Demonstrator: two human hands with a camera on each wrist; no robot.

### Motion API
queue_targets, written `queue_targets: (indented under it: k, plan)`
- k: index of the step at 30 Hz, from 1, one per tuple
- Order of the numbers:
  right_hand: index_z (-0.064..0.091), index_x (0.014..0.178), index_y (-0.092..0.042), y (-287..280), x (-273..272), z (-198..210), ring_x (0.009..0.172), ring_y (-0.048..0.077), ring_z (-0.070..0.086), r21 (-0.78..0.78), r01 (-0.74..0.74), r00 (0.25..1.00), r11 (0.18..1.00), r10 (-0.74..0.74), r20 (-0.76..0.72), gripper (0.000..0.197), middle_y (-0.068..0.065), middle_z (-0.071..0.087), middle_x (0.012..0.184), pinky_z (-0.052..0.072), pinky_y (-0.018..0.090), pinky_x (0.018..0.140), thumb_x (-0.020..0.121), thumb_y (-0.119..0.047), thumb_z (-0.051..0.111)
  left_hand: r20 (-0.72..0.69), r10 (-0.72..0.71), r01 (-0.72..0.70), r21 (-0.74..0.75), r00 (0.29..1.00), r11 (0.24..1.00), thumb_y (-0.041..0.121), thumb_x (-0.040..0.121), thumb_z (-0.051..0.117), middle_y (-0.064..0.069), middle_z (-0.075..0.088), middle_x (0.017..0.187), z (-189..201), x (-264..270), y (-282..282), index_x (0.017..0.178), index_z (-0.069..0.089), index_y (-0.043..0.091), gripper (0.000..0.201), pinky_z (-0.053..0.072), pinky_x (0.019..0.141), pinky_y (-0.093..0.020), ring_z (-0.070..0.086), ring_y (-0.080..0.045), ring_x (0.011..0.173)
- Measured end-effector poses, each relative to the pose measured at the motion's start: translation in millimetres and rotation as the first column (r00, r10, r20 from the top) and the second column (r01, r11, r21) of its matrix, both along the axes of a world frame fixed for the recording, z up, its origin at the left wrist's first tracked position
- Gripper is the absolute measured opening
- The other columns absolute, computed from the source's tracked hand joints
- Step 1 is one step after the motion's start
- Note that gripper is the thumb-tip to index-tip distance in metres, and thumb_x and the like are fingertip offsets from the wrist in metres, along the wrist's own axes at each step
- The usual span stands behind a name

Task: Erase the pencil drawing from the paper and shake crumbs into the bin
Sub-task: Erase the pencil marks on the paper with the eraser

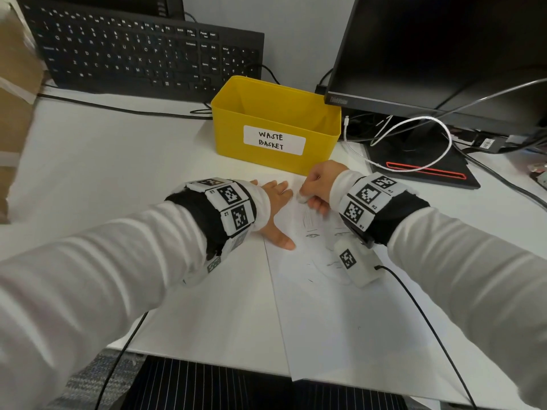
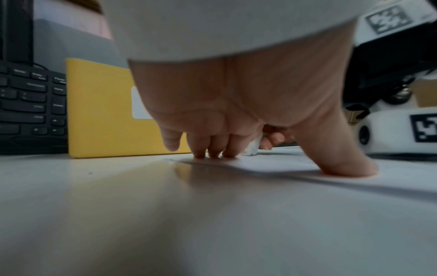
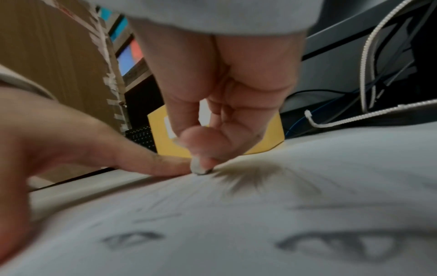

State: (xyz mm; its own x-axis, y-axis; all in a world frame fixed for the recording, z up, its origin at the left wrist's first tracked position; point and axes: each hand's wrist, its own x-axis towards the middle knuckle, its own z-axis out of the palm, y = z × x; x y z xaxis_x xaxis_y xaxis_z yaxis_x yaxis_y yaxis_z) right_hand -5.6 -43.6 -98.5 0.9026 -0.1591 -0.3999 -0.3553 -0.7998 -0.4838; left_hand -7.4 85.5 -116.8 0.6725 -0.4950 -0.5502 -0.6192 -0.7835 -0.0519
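Surface: a white desk (image 1: 118, 161), with a sheet of paper (image 1: 325, 315) lying flat near its front edge.
Left hand: the left hand (image 1: 273, 208) lies spread on the paper's upper left corner, fingers straight and fanned, fingertips (image 2: 214, 154) and thumb pressing the sheet down; it holds nothing.
Right hand: the right hand (image 1: 321, 180) is curled, pinching a small white eraser (image 1: 302, 198) between thumb and fingers, its tip on the paper just beside the left index finger.
Drawing: a pencil drawing (image 3: 331, 242) of a face, with two eyes and hair strokes showing below the eraser.
Bin: a yellow bin (image 1: 276, 125) labelled "WASTE BASKET" stands just beyond the paper's top edge.
Room: a black keyboard (image 1: 142, 51) is propped behind on the left, a dark monitor (image 1: 438, 51) and loose cables (image 1: 414, 134) on the right.
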Motion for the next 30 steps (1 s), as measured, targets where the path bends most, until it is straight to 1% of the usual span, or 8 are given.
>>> queue_targets:
  k: [3,7,13,15,18,21,27,30]
  plan:
    - [0.048,0.067,-0.012,1.8,-4.9,-0.7,0.048,0.022,0.051,-0.053,-0.05,0.999,0.997,0.051,0.01,0.022,0.008,0.058,0.06,0.05,0.031,0.053,0.082,-0.008,0.064,0.003,-0.003,0.003,0.003,1.0,1.0,0.07,0.078,0.048,-0.002,-0.017,0.158,0.1,-0.1,-0.8,0.15,-0.013,0.015,0.109,0.0,0.121,-0.044,-0.01,-0.02,0.148]
    - [0.057,0.064,-0.011,-1.1,-12.9,3.9,0.035,0.012,0.049,0.037,-0.238,0.958,0.97,0.241,-0.154,0.016,0.007,0.06,0.057,0.043,0.02,0.041,0.077,-0.009,0.067,0.009,0.0,0.0,-0.007,1.0,1.0,0.07,0.077,0.05,-0.003,-0.016,0.158,-2.6,1.2,-0.4,0.15,-0.012,0.015,0.111,0.001,0.121,-0.045,-0.009,-0.021,0.148]
    - [0.052,0.071,-0.012,1.7,-5.1,3.3,0.052,0.024,0.057,-0.051,-0.139,0.99,0.989,0.138,-0.025,0.017,0.012,0.063,0.069,0.057,0.041,0.067,0.083,-0.01,0.064,0.003,-0.007,0.007,0.0,1.0,1.0,0.069,0.077,0.051,-0.003,-0.018,0.158,-0.2,-2.1,0.2,0.15,-0.014,0.015,0.111,-0.001,0.12,-0.045,-0.011,-0.021,0.147]
    - [0.05,0.072,-0.013,1.1,-10.0,2.8,0.05,0.024,0.057,-0.082,-0.201,0.98,0.976,0.199,-0.029,0.017,0.012,0.063,0.069,0.058,0.038,0.06,0.083,-0.01,0.062,0.005,-0.003,0.003,-0.003,1.0,1.0,0.069,0.076,0.052,-0.003,-0.017,0.158,-1.3,-1.3,0.1,0.15,-0.014,0.015,0.112,0.0,0.119,-0.046,-0.011,-0.021,0.147]
    - [0.055,0.07,-0.011,-1.0,-21.1,5.4,0.037,0.016,0.057,0.033,-0.344,0.922,0.938,0.344,-0.178,0.014,0.011,0.063,0.062,0.05,0.023,0.042,0.079,-0.007,0.065,0.004,-0.001,0.001,-0.015,1.0,1.0,0.07,0.075,0.053,-0.004,-0.017,0.158,-2.3,-0.6,0.6,0.15,-0.013,0.016,0.114,-0.001,0.119,-0.045,-0.011,-0.021,0.147]
    - [0.058,0.07,-0.007,-2.3,-21.4,6.6,0.036,0.014,0.056,0.112,-0.366,0.887,0.924,0.382,-0.259,0.013,0.01,0.061,0.058,0.049,0.021,0.041,0.078,-0.002,0.066,0.008,-0.005,0.005,-0.017,1.0,1.0,0.069,0.076,0.053,-0.004,-0.017,0.158,-0.6,-2.2,1.4,0.15,-0.013,0.015,0.113,-0.001,0.119,-0.045,-0.01,-0.021,0.148]
    - [0.055,0.07,-0.011,-3.1,-9.6,-0.1,0.036,0.014,0.055,0.017,-0.305,0.949,0.952,0.305,-0.08,0.015,0.009,0.062,0.06,0.047,0.021,0.036,0.081,-0.007,0.064,0.016,-0.006,0.007,-0.023,1.0,1.0,0.069,0.075,0.053,-0.004,-0.014,0.159,-1.8,-1.2,0.6,0.15,-0.011,0.015,0.113,0.001,0.119,-0.047,-0.008,-0.022,0.148]
    - [0.056,0.069,-0.01,-5.3,-18.3,1.5,0.035,0.016,0.056,0.105,-0.352,0.913,0.93,0.366,-0.182,0.016,0.011,0.062,0.058,0.049,0.023,0.039,0.079,-0.003,0.066,0.019,-0.009,0.01,-0.014,1.0,1.0,0.07,0.075,0.053,-0.004,-0.015,0.159,-1.9,-1.0,0.8,0.15,-0.012,0.015,0.114,0.0,0.119,-0.046,-0.009,-0.021,0.148]
